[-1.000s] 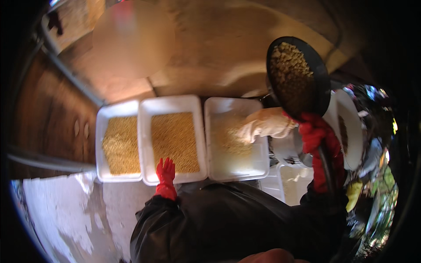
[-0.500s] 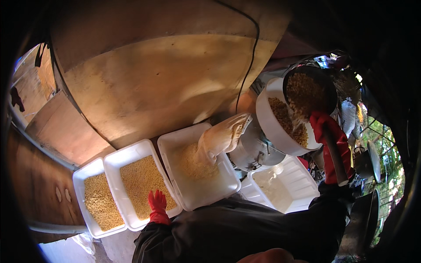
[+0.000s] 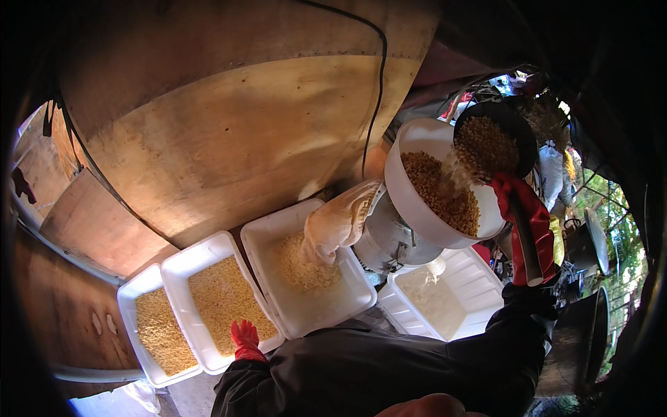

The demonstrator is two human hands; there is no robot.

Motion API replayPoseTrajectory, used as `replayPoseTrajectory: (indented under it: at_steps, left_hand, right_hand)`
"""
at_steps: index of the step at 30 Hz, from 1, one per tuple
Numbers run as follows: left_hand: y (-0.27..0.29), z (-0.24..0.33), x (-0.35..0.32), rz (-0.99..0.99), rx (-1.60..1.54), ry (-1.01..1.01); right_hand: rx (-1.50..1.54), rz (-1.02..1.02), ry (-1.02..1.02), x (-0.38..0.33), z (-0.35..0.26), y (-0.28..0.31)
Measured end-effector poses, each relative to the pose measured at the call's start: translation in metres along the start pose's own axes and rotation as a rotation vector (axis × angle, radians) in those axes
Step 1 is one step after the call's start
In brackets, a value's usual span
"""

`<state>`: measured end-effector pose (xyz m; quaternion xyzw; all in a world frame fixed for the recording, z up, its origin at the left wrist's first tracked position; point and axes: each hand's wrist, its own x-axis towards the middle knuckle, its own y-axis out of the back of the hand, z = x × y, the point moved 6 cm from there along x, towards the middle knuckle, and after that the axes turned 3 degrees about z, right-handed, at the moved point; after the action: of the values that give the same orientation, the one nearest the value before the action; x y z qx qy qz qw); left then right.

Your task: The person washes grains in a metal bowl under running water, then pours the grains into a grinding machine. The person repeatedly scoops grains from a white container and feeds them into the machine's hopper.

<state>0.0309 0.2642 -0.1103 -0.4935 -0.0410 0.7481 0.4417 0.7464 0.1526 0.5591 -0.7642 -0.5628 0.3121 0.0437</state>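
Observation:
My right hand [image 3: 522, 208], in a red rubber glove, is closed round the handle of a round dark ladle [image 3: 526, 147]. The ladle is tipped over the right rim of a white hopper [image 3: 405, 203], and wet, yellowish soaked beans [image 3: 438, 182] slide from it with some liquid. More such beans lie inside the hopper. My left hand [image 3: 246, 338], also red-gloved, has its fingers spread at the near edge of a white tub [image 3: 221, 362] of yellow beans, holding nothing; whether it touches the rim or beans is unclear.
Below the hopper sits a metal grinding machine [image 3: 390, 233]. Its cloth sleeve [image 3: 338, 221] hangs into a white tub [image 3: 316, 322] with pale pulp. Pale liquid lies in another tub [image 3: 479, 281]. A further bean tub [image 3: 126, 295] stands far left. A plywood wall [image 3: 243, 132] rises behind.
Beans have slid out of the ladle into the hopper, so the ladle holds fewer and the hopper more. My left hand stays by its tub, fingers spread. The whole view has shifted slightly.

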Motion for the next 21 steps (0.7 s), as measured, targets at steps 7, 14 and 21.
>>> replayPoseTrajectory:
  at_steps: [7, 14, 21]
  left_hand:
    - [-0.039, 0.025, -0.074, 0.030, -0.080, 0.011]
    - [-0.014, 0.014, -0.033, 0.013, 0.025, 0.010]
    - [-0.012, 0.014, -0.039, 0.025, -0.002, 0.029]
  right_hand:
    - [0.349, 0.212, -0.114, 0.018, 0.002, 0.039]
    - [0.043, 0.507, 0.049, 0.003, -0.004, 0.031]
    - [-0.254, 0.420, 0.141, -0.001, -0.010, 0.024]
